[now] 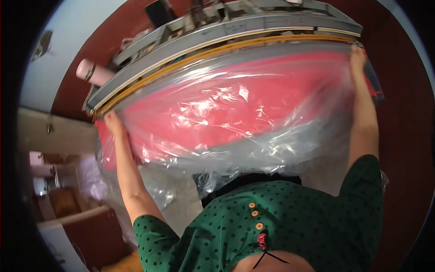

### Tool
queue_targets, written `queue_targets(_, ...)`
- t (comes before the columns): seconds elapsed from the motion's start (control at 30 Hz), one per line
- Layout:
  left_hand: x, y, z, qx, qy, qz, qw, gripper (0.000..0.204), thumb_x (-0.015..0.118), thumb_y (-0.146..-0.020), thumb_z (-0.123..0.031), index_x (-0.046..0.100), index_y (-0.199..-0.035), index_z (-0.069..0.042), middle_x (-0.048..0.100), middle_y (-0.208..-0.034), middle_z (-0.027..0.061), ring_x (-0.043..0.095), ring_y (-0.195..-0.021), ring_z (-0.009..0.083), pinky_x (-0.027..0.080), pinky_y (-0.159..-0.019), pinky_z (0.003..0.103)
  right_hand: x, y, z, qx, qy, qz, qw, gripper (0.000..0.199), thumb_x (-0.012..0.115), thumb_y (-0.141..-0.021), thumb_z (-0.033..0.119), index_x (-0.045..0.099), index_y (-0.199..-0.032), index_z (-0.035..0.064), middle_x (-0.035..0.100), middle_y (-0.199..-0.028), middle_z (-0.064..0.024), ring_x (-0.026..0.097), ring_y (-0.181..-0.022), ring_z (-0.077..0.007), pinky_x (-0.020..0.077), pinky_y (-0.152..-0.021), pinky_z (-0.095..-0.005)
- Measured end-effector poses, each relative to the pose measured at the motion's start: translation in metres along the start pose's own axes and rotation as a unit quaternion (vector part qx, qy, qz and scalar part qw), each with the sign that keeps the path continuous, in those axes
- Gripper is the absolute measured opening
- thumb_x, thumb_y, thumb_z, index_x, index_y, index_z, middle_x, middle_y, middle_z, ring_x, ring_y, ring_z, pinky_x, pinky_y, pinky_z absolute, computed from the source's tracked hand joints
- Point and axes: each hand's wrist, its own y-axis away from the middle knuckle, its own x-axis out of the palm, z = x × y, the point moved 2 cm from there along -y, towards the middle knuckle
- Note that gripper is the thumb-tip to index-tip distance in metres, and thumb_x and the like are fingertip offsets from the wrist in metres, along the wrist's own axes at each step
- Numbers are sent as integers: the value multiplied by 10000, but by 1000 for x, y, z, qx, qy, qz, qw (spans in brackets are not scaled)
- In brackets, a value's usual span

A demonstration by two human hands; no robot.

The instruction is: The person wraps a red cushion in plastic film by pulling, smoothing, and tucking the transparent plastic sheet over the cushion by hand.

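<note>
The left hand (115, 124) and right hand (358, 55), fingers curled closed, grip a clear glossy plastic sheet (229, 111) by its far corners, over flat red material (294, 75); a long grey metal frame (253, 23) bars the far edge; a pink cylindrical bottle (93, 72) lies far left; nearside room is narrow.

Clear plastic sheet (272, 152), shiny, wrinkled, stretches between left hand (114, 124) and right hand (357, 58). Pinkish-red material (290, 95) shows through it, also between both hands.
</note>
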Motion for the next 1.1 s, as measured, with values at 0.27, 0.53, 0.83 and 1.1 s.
queue_targets(0.27, -6, -32, 21, -71, 87, 19, 994, 141, 558, -814, -169, 502, -772, -46, 400, -644, -57, 343, -568, 43, 281, -501, 195, 51, 25, 82, 177, -223, 6, 958, 216, 642, -764, 222, 588, -767, 12, 569, -607, -18, 520, -538, -92, 423, -521, -238)
queue_targets(0.53, -4, -29, 26, -28, 91, -51, 994, 160, 553, -820, -144, 482, -703, -59, 427, -643, -48, 361, -568, 49, 295, -507, 197, 49, 28, 85, 247, -260, -31, 933, 144, 554, -817, 164, 509, -783, 31, 558, -610, -48, 508, -476, -112, 408, -439, -226)
queue_targets(0.83, 7, -27, 16, -123, 176, -28, 976, 134, 475, -821, -162, 518, -763, -49, 505, -735, -15, 447, -652, 80, 370, -584, 218, 25, 29, 85, 265, -266, 14, 927, 242, 467, -861, 234, 529, -842, 1, 600, -699, -102, 574, -573, -147, 459, -501, -270)
queue_targets(1.1, -45, 20, -72, -58, 102, 160, 980, 56, 504, -856, -105, 536, -868, -60, 482, -713, -38, 422, -628, 34, 344, -554, 169, -59, 35, 87, 169, -119, 86, 975, 351, 628, -730, 370, 662, -910, 71, 658, -839, -79, 606, -779, -140, 444, -735, -267)
